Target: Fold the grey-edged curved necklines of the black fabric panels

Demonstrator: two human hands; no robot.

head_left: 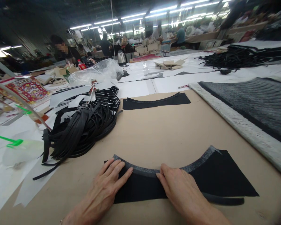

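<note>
A black fabric piece (221, 175) with a curved upper edge lies in front of me, and a grey strip (199, 164) runs along that curve. My left hand (111, 178) presses its outstretched fingers on the piece's left end. At the middle of the curve, my right hand (175, 182) pinches the edge where the strip is, thumb and fingers together. A narrow black strip (227, 199) pokes out below the piece, right of my right wrist. Farther up the board lies a similar black piece (156, 102) with a curved edge.
A bundle of black strips (84, 131) sits on the left of the tan board (154, 134). Beside it is a clear bottle with a green spout (14, 142). Grey ribbed sheets (253, 100) are stacked at right. Across the table, a person (65, 51) and a metal kettle (121, 57) are visible.
</note>
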